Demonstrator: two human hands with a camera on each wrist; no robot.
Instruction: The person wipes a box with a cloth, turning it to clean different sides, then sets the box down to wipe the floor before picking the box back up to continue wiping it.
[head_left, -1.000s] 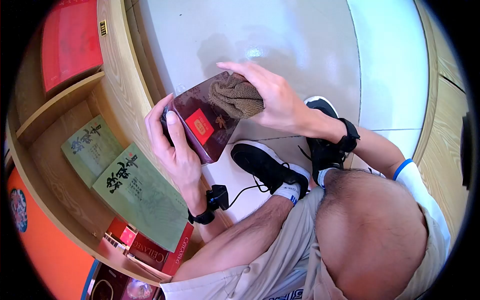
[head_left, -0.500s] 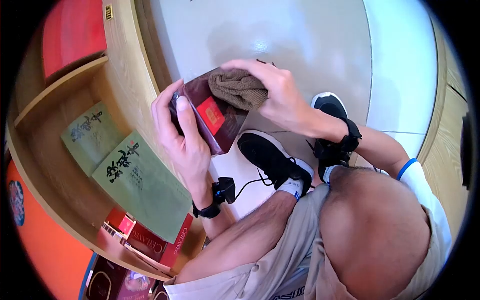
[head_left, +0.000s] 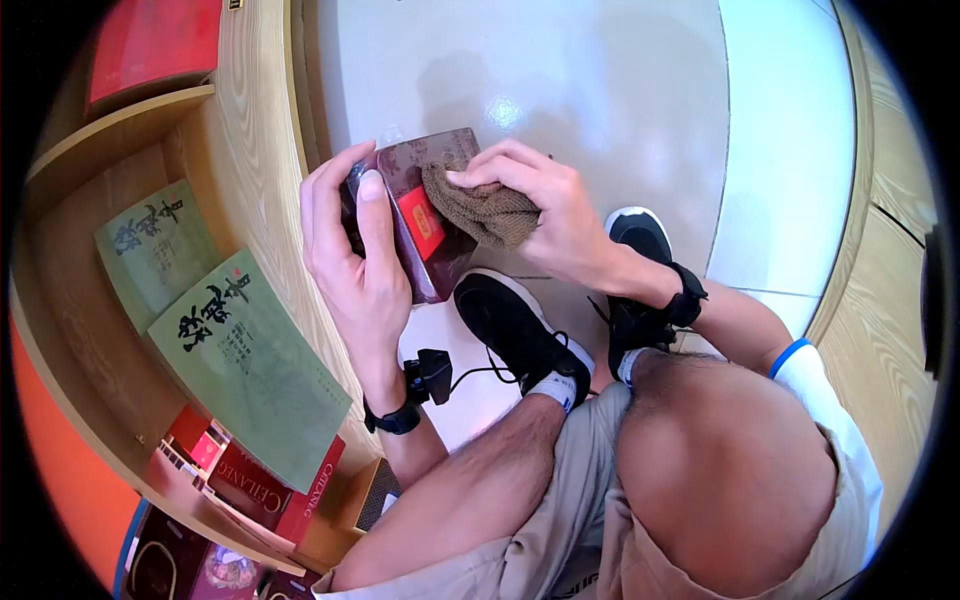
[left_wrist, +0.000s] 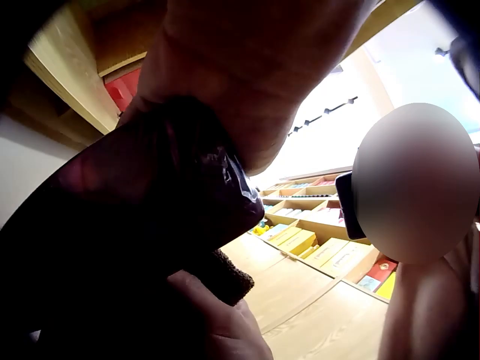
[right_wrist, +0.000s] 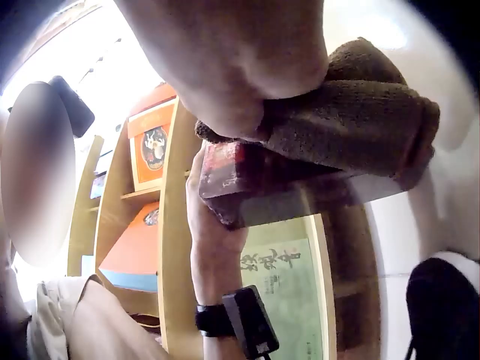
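A dark maroon box (head_left: 402, 168) with a shiny wrapping and a red label (head_left: 421, 224) is raised over the floor in the head view. My left hand (head_left: 355, 235) grips its left side, thumb along the near edge and fingers behind. A folded brown cloth (head_left: 487, 215) is held in my right hand (head_left: 560, 205), against the box's face and overlapping the label's right edge. From the right wrist, the cloth (right_wrist: 345, 124) lies across the upper face of the box (right_wrist: 277, 202). The left wrist view shows the box (left_wrist: 180, 180) dark, hiding most of its detail.
At left, a wooden shelf unit (head_left: 250, 140) holds two green packages (head_left: 250, 370), a red box (head_left: 155, 45) and red cartons (head_left: 255, 490). Black shoes (head_left: 520, 330) stand below the box on the tiled floor (head_left: 600, 90). My bent knee (head_left: 730, 450) is at lower right.
The cloth has shifted down from the box's upper edge toward its middle, baring the top corner. The left hand keeps its grip while the box has turned slightly.
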